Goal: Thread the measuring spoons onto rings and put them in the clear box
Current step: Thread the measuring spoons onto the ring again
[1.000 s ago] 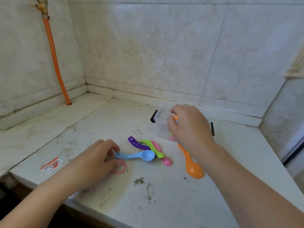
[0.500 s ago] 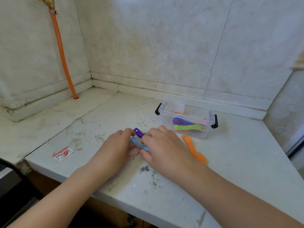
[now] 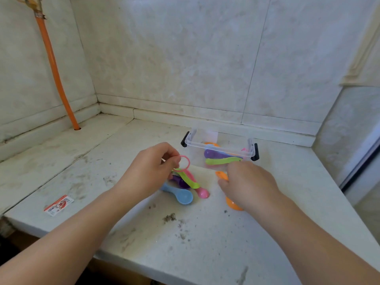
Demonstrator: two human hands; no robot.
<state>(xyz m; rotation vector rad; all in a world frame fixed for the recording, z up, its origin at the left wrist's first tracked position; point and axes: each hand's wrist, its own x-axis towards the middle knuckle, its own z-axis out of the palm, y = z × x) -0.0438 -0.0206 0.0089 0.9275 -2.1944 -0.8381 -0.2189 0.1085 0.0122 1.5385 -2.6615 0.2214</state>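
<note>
My left hand (image 3: 152, 167) pinches a pink ring (image 3: 185, 161) just above the counter. A green spoon (image 3: 188, 179), a pink spoon (image 3: 201, 191), a purple spoon (image 3: 181, 183) and a blue spoon (image 3: 182, 196) fan out below it with their bowls on the marble. My right hand (image 3: 248, 184) lies over an orange spoon (image 3: 233, 203), thumb and fingers closed around its handle; the spoon rests on the counter. Behind stands the clear box (image 3: 196, 148) with black latches, lid off. It holds another set of coloured spoons.
An orange hose (image 3: 53, 64) runs down the left wall into the counter. A red and white packet (image 3: 58, 205) lies near the front left edge. Dirt crumbs (image 3: 169, 218) dot the marble in front of the spoons. Tiled walls close the back and right.
My left hand has lifted the pink ring off the counter, spoon handles rising with it. My right hand left that bundle and moved right onto the orange spoon.
</note>
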